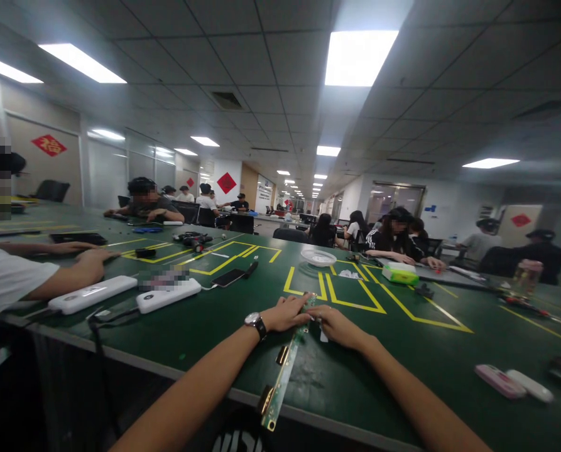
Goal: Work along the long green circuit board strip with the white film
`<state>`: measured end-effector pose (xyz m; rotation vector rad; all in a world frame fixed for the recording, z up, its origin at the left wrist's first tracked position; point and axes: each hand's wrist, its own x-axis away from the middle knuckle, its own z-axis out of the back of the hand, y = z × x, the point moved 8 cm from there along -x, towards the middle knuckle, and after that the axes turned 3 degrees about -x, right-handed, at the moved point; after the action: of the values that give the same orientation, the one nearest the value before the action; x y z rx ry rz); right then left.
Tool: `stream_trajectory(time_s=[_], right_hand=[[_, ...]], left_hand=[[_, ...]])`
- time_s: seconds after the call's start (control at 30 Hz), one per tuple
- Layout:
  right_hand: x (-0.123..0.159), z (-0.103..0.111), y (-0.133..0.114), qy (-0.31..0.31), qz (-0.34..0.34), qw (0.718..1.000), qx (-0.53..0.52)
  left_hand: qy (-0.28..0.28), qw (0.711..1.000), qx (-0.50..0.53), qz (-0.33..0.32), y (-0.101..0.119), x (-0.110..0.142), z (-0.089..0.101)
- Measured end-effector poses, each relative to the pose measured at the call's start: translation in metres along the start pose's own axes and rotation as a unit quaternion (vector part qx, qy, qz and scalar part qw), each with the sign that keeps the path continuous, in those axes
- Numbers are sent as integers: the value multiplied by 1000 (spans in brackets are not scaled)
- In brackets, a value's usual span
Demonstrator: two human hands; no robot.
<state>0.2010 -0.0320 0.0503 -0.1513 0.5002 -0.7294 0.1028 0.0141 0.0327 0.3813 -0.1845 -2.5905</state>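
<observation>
A long, narrow green circuit board (pixel 284 369) lies on the green table, its near end sticking out past the front edge. Dark metallic parts sit along its left side. My left hand (pixel 286 314), with a watch on the wrist, bends over the far part of the board and holds it. Close beside it, my right hand (pixel 340 326) is closed at the board's right edge. A bit of white tissue (pixel 324 334) pokes out beneath its fingers. The fingertips of both hands nearly meet over the board and partly hide it.
Two white power banks (pixel 169 295) with cables and a phone (pixel 229 278) lie to the left. Beyond my hands are a white dish (pixel 318 257) and a green tissue pack (pixel 400 273). A pink case (pixel 499 381) lies right. Other people sit around the table, one close on the left.
</observation>
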Motion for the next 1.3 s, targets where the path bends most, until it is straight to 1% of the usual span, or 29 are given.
stream_trajectory(time_s=[0.1, 0.17, 0.23, 0.33, 0.4, 0.47, 0.53, 0.57, 0.63, 0.77, 0.9, 1.0, 1.07, 1.13, 1.2, 1.3], right_hand=[[-2, -6, -3, -25, 8, 1000, 10], [-1, -4, 8, -24, -6, 999, 24], [7, 4, 33, -11, -44, 998, 39], [32, 27, 84, 26, -146, 986, 77], [59, 46, 119, 44, -225, 966, 118], [89, 65, 147, 62, -301, 939, 157], [117, 82, 167, 80, -369, 905, 196], [128, 88, 173, 88, -394, 890, 214], [143, 97, 180, 98, -424, 867, 242], [153, 98, 187, 100, -441, 854, 259], [156, 94, 197, 103, -439, 858, 247], [159, 91, 202, 92, -446, 856, 243], [158, 88, 201, 77, -446, 858, 243], [155, 85, 198, 64, -432, 868, 237], [151, 82, 195, 58, -413, 879, 229], [149, 81, 194, 56, -407, 883, 227]], left_hand=[[22, 1000, 5, 18, -4, 1, 6], [18, 999, -2, 30, -7, 2, 7], [5, 999, -12, 36, -8, 3, 5], [-17, 999, -20, 38, -7, 4, 4], [-25, 999, -18, 35, -6, 5, 4], [-26, 999, -15, 30, -4, 5, 5], [-26, 999, -15, 27, -4, 6, 5], [-26, 999, -16, 25, -4, 6, 5], [-23, 999, -19, 21, -4, 6, 5], [-25, 999, -28, 23, -4, 5, 4], [-33, 998, -34, 33, -5, 5, 2], [-36, 998, -33, 32, -4, 6, 1], [-35, 998, -30, 30, -4, 7, 2], [-33, 999, -25, 28, -3, 8, 3], [-34, 999, -21, 25, -2, 8, 3], [-41, 999, -21, 25, -2, 8, 2]])
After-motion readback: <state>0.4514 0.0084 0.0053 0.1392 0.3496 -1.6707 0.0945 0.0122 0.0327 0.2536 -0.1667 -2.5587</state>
